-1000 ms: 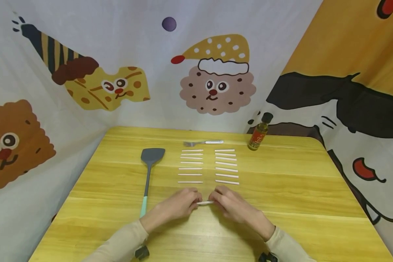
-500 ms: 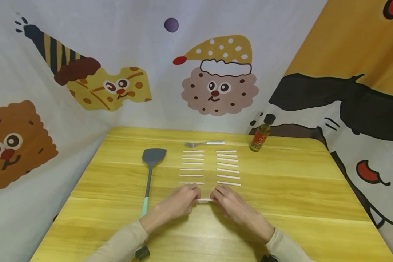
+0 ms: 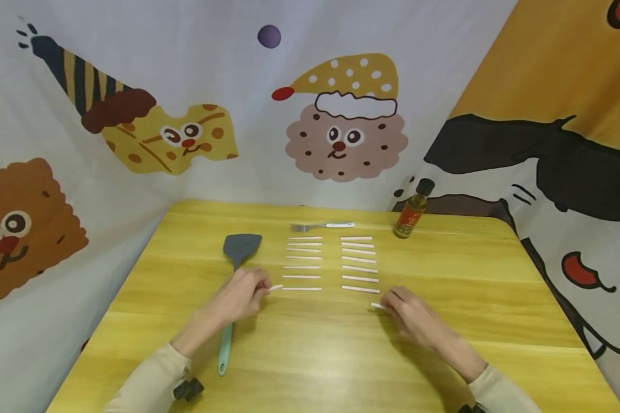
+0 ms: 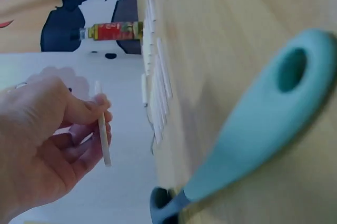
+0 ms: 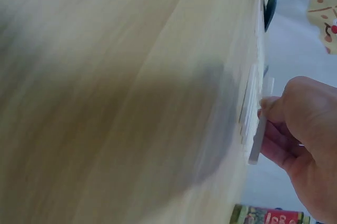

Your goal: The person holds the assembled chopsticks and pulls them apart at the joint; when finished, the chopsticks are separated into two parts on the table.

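Observation:
My left hand [image 3: 243, 295] pinches a short white stick [image 4: 103, 137] between thumb and fingers, raised above the spatula [image 3: 241, 246] and covering the middle of its handle. Across the table, my right hand [image 3: 412, 318] pinches another short white stick [image 5: 258, 138], held off the tabletop in the right wrist view. Between the hands lie two columns of similar sticks: thin left-hand sticks [image 3: 302, 277] and slightly thicker right-hand sticks [image 3: 360, 279], several in each, roughly parallel. The held left stick's tip appears close to the nearest left-column stick; whether they touch I cannot tell.
A fork [image 3: 322, 226] with a white handle lies behind the columns. An oil bottle [image 3: 410, 215] with a black cap stands at the back right. The spatula's mint handle [image 4: 253, 124] points toward the front. Behind the wooden table [image 3: 315, 367] hangs a cartoon-printed cloth [image 3: 212, 46].
Both hands were close together, holding the ends of one white stick. Now they are well apart, left hand to the left, right hand to the right, each with a short white stick.

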